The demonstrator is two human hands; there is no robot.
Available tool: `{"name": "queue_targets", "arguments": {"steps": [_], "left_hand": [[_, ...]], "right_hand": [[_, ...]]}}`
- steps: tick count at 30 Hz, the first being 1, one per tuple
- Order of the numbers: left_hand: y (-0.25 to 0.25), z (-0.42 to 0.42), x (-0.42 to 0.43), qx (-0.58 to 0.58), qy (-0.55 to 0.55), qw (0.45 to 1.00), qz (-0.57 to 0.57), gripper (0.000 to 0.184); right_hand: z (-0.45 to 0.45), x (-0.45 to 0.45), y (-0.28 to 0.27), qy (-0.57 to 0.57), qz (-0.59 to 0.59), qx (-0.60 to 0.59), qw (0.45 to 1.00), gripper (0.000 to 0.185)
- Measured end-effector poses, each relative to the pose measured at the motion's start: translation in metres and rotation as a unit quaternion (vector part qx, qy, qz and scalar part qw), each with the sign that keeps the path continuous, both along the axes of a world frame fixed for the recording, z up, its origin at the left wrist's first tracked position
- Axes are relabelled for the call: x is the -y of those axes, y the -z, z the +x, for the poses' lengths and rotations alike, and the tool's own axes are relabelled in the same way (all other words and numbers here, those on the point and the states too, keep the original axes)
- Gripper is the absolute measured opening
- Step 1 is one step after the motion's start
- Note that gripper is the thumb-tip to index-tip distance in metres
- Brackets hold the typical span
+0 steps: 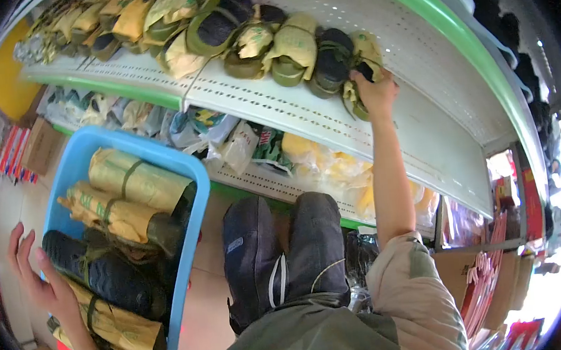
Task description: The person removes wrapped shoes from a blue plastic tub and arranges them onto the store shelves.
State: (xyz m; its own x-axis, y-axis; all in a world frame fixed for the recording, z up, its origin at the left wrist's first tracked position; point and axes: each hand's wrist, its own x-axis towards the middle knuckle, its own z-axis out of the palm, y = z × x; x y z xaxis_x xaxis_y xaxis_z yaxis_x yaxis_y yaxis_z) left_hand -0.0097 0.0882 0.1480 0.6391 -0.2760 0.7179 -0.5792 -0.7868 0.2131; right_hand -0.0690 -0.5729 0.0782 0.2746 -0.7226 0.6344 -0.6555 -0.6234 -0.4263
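Dark-trousered legs are just right of the blue tub. Beside the tub's left rim, the left hand is open and empty, its fingers loosely spread. Inside the tub lie paper-wrapped bundles bound with dark bands and, between them, dark shoes. Beyond the tub and well to its right, the right hand is partly closed on the end shoe bundle, its grip partly hidden; that bundle is on the white upper shelf, at the right end of a row of shoes, many partly wrapped in paper. Below this shelf, past the tub's far rim, bagged goods fill a lower level. Farthest right of the tub are pink packets.
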Motion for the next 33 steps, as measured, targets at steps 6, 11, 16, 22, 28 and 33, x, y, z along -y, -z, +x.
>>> {"name": "queue_targets", "arguments": {"steps": [6, 11, 16, 22, 28, 33], "left_hand": [[-0.011, -0.009, 0.013, 0.000, -0.019, 1.000, -0.021, 0.017], [-0.009, -0.007, 0.011, -0.013, -0.004, 1.000, -0.026, 0.020], [-0.008, -0.004, 0.014, 0.020, 0.006, 0.999, -0.047, 0.017], [-0.009, -0.001, 0.012, 0.019, -0.006, 0.999, -0.041, 0.016], [-0.013, 0.000, 0.006, 0.044, -0.002, 0.998, -0.047, 0.015], [-0.011, 0.009, -0.003, 0.081, 0.013, 0.994, -0.078, 0.011]], "right_hand": [[-0.001, 0.036, 0.007, -0.086, 0.066, -0.070, 0.992, 0.094], [0.001, -0.008, -0.014, -0.048, -0.070, -0.118, 0.989, 0.081], [0.024, -0.114, -0.034, -0.262, -0.157, 0.046, 0.951, 0.058], [0.021, -0.303, -0.026, -0.619, 0.201, -0.040, 0.758, 0.064], [0.005, -0.398, -0.003, -0.758, 0.172, -0.075, 0.624, 0.070], [-0.012, -0.434, 0.000, -0.782, 0.150, -0.092, 0.598, 0.066]]}}
